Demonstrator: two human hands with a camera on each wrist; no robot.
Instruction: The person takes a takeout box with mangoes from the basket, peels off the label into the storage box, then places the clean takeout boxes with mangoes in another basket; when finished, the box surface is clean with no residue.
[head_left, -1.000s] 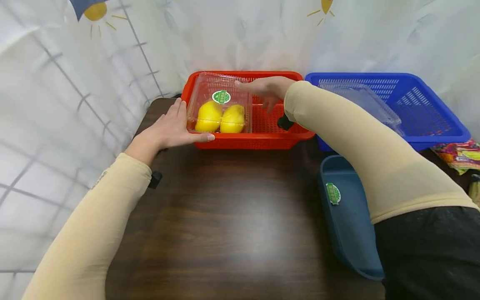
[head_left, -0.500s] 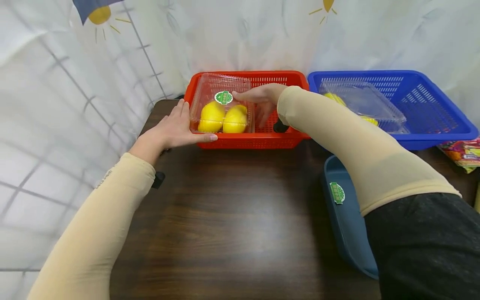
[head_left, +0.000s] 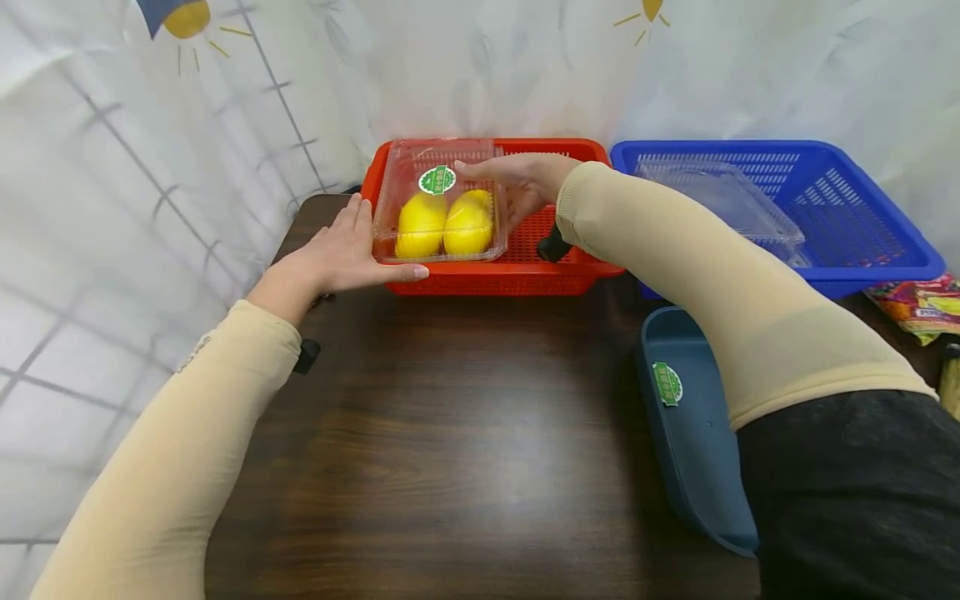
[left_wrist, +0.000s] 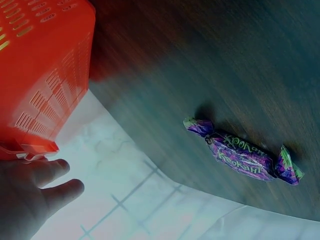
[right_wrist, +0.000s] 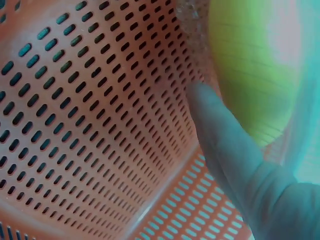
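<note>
A clear plastic clamshell box point(head_left: 442, 204) with a round green sticker point(head_left: 437, 179) holds two yellow fruits point(head_left: 420, 225). It sits in the left part of a red plastic basket point(head_left: 495, 282), its near edge a little raised. My right hand point(head_left: 525, 183) grips the box by its right side, thumb on the lid and fingers down along the wall. In the right wrist view one yellow fruit point(right_wrist: 255, 70) shows just behind a digit of that hand. My left hand point(head_left: 337, 254) rests with straight fingers at the basket's left front corner, thumb along the rim.
To the right stands a blue basket point(head_left: 862, 208) containing another clear box point(head_left: 723, 196). A dark blue tray point(head_left: 705, 450) lies in front of it, partly under my right arm. A colourful packet point(head_left: 918, 308) is at the far right. A purple wrapped candy point(left_wrist: 242, 155) lies left of the red basket.
My right hand has moved left from above the basket and taken hold of the box's right side. The box has shifted slightly up and tilted. My left hand stays put.
</note>
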